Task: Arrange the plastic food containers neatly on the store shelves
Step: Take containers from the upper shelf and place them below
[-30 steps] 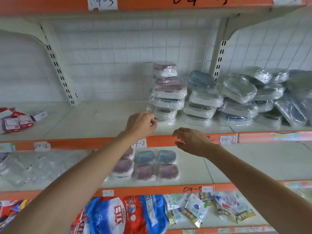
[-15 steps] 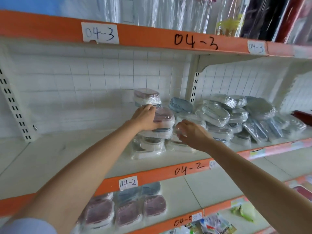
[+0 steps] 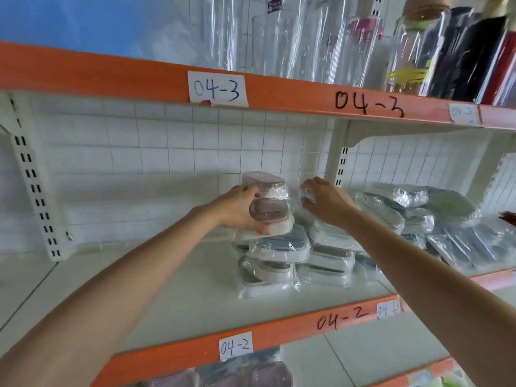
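Note:
Wrapped plastic food containers stand in stacks on the shelf marked 04-2. My left hand grips a pink-lidded container at the top of the left stack, fingers curled round its left side and under it. Behind it sits another pink-lidded container. Below lies a blue-grey lidded container. My right hand reaches over the second stack, its curled fingertips on a clear-wrapped container that it mostly hides.
A loose heap of wrapped containers fills the shelf's right part. The shelf above, marked 04-3, carries tall clear bottles. More containers lie on the shelf below. A white slotted upright stands at left.
The view has risen from the lower shelves. My left hand went from the shelf edge to the top of the left stack and took hold of the pink-lidded container. My right hand rose onto the second stack.

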`<control>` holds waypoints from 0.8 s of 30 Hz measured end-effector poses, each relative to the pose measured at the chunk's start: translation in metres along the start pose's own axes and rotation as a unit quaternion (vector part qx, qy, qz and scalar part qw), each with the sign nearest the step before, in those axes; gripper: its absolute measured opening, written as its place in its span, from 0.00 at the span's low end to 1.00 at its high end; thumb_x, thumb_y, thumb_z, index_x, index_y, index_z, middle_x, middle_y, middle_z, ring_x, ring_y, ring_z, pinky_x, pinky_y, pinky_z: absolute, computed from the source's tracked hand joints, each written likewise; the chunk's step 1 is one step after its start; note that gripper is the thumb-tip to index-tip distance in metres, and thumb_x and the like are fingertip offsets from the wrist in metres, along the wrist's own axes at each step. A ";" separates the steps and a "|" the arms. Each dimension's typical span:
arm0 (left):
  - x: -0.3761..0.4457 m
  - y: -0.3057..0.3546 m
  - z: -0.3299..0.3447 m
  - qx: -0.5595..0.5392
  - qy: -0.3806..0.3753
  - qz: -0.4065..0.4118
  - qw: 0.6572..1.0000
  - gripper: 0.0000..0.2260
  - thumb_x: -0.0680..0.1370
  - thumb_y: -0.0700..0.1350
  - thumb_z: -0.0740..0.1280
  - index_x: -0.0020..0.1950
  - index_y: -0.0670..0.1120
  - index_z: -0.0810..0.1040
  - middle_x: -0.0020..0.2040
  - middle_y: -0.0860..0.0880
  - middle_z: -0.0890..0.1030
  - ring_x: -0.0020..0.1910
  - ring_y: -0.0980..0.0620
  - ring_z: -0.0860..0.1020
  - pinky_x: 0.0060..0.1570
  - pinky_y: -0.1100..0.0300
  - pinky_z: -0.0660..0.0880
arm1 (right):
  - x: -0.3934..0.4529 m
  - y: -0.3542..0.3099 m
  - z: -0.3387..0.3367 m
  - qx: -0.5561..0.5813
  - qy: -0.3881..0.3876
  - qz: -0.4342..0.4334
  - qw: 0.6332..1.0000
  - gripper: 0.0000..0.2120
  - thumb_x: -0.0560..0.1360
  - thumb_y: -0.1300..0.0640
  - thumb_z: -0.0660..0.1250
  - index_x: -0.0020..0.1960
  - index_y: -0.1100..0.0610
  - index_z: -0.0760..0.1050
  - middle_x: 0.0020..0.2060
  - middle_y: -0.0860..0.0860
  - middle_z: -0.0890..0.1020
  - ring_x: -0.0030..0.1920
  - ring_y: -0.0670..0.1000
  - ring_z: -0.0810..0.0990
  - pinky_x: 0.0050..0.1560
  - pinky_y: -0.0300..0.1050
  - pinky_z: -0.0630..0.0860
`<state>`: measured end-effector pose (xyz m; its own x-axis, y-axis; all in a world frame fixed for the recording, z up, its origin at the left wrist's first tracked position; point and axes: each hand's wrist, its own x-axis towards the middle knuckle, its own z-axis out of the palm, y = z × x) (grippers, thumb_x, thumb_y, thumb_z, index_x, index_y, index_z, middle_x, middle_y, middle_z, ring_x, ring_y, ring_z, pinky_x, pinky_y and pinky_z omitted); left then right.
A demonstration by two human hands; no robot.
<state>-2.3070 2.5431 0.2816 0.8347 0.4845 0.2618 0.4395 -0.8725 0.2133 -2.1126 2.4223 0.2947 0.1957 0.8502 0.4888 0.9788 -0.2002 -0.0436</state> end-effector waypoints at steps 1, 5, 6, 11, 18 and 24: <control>-0.005 -0.010 -0.005 -0.003 0.003 -0.012 1.000 0.42 0.63 0.66 0.74 0.69 0.47 0.63 0.65 0.49 0.68 0.62 0.52 0.67 0.56 0.59 0.67 | 0.008 -0.005 0.002 0.015 0.003 0.006 1.000 0.17 0.78 0.53 0.62 0.66 0.57 0.69 0.60 0.52 0.75 0.55 0.51 0.76 0.49 0.46 0.76; -0.027 -0.054 -0.015 0.014 0.015 -0.075 0.997 0.40 0.63 0.66 0.74 0.67 0.47 0.65 0.62 0.49 0.69 0.61 0.51 0.67 0.53 0.59 0.67 | 0.039 -0.027 0.019 0.040 -0.003 0.012 0.999 0.21 0.79 0.50 0.61 0.68 0.58 0.68 0.62 0.54 0.73 0.59 0.54 0.74 0.54 0.50 0.75; -0.032 -0.064 -0.016 0.018 0.018 -0.090 0.996 0.40 0.63 0.66 0.74 0.66 0.47 0.66 0.61 0.50 0.69 0.61 0.51 0.67 0.54 0.59 0.67 | 0.047 -0.032 0.024 0.037 -0.011 0.014 0.999 0.22 0.78 0.49 0.61 0.69 0.58 0.67 0.63 0.55 0.72 0.60 0.54 0.72 0.55 0.50 0.74; -0.047 -0.106 -0.021 0.008 0.027 -0.149 0.988 0.36 0.62 0.67 0.74 0.62 0.51 0.67 0.57 0.52 0.70 0.56 0.54 0.67 0.50 0.59 0.68 | 0.078 -0.045 0.044 -0.002 -0.058 0.032 0.998 0.32 0.76 0.37 0.57 0.71 0.58 0.63 0.69 0.56 0.65 0.67 0.57 0.65 0.63 0.55 0.70; -0.059 -0.122 -0.019 0.025 0.015 -0.176 0.984 0.35 0.62 0.68 0.73 0.61 0.51 0.67 0.56 0.53 0.69 0.57 0.54 0.67 0.55 0.57 0.70 | 0.094 -0.054 0.064 0.072 -0.112 0.122 0.984 0.32 0.74 0.35 0.59 0.71 0.54 0.62 0.66 0.62 0.65 0.66 0.63 0.65 0.63 0.58 0.66; -0.088 -0.136 -0.008 0.128 -0.049 -0.245 0.960 0.37 0.65 0.66 0.72 0.64 0.46 0.66 0.60 0.49 0.68 0.63 0.49 0.65 0.54 0.55 0.70 | 0.081 -0.099 0.053 0.088 -0.014 -0.063 0.994 0.31 0.72 0.34 0.60 0.67 0.53 0.67 0.60 0.57 0.68 0.61 0.58 0.67 0.58 0.51 0.70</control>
<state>-2.4426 2.6198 0.2376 0.5281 0.8437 0.0966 0.8444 -0.5337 0.0457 -2.1909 2.5367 0.2921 0.0701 0.8768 0.4758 0.9905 -0.0047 -0.1372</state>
